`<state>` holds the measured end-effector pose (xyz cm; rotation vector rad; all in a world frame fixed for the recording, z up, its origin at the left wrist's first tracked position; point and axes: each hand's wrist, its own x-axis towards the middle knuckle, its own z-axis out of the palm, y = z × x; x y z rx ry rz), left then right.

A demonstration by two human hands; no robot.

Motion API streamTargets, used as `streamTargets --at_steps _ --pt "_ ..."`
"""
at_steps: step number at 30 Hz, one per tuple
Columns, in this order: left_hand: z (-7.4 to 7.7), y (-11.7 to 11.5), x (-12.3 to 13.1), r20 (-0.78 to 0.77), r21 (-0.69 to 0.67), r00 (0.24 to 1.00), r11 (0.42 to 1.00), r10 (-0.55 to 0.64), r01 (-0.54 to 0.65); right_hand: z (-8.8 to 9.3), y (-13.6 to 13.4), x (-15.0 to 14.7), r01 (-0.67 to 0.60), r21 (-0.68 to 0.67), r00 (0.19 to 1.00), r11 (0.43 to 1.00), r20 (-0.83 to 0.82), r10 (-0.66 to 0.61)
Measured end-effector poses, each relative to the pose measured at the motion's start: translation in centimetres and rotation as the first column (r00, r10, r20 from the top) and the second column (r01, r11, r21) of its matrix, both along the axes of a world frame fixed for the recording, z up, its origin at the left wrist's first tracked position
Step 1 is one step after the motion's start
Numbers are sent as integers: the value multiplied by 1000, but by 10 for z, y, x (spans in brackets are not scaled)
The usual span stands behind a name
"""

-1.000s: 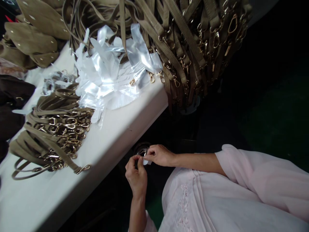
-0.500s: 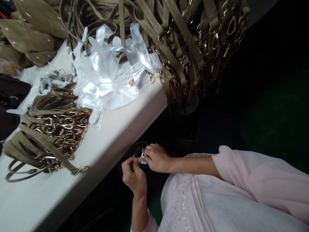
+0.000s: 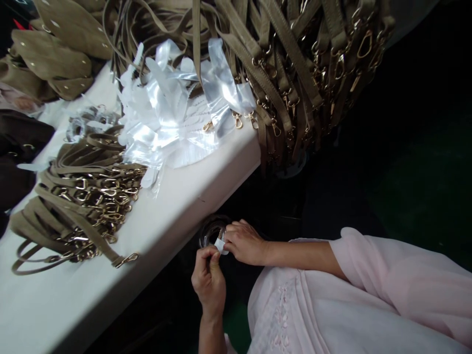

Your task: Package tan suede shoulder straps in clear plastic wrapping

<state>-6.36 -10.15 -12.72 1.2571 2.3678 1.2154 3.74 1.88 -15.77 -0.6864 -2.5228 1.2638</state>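
Note:
A dark coiled strap (image 3: 208, 231) with a shiny metal part hangs just below the table edge, partly hidden by my fingers. Small and white, a translucent piece (image 3: 220, 245) lies between my two hands beside the coil. My left hand (image 3: 209, 280), reaching in from the bottom, pinches this piece between thumb and fingers. From the right, my right hand (image 3: 244, 242) has its fingers closed at the coil and the other side of the piece. How its fingertips grip the coil is hard to see.
On the white table (image 3: 177, 211) lie clear plastic strips (image 3: 165, 108), a bundle of olive straps (image 3: 77, 196) with gold clasps, and olive fabric pieces (image 3: 55, 54). More straps (image 3: 291, 64) hang over the far edge. Dark items (image 3: 22, 147) sit at the left.
The whole view has shifted, so the table's contents appear slightly further right. The white piece shows more between my hands, and my left hand's fingers have turned a little.

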Motion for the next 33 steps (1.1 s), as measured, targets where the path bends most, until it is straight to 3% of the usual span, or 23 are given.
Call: streamTargets --at_steps 5,12,18,24,29,33 --pt "2 5 -10 121 20 990 997 66 -69 -8 4 3 70 89 986 993 -156 -56" --pt "0 15 -5 164 14 984 998 65 -68 -13 13 -1 -69 167 951 984 -287 116" --pt "0 19 -4 252 33 962 993 101 -113 -19 18 -10 -106 14 952 994 -286 106" --pt "4 28 -4 593 164 800 959 91 -231 -21 19 -10 -79 -87 959 993 -280 52" --pt "7 31 -2 624 152 778 965 74 -214 -24 15 -11 -42 -115 949 993 -314 4" --pt "7 23 -1 565 126 819 971 97 -202 -31 10 -8 -22 -24 953 999 -303 14"
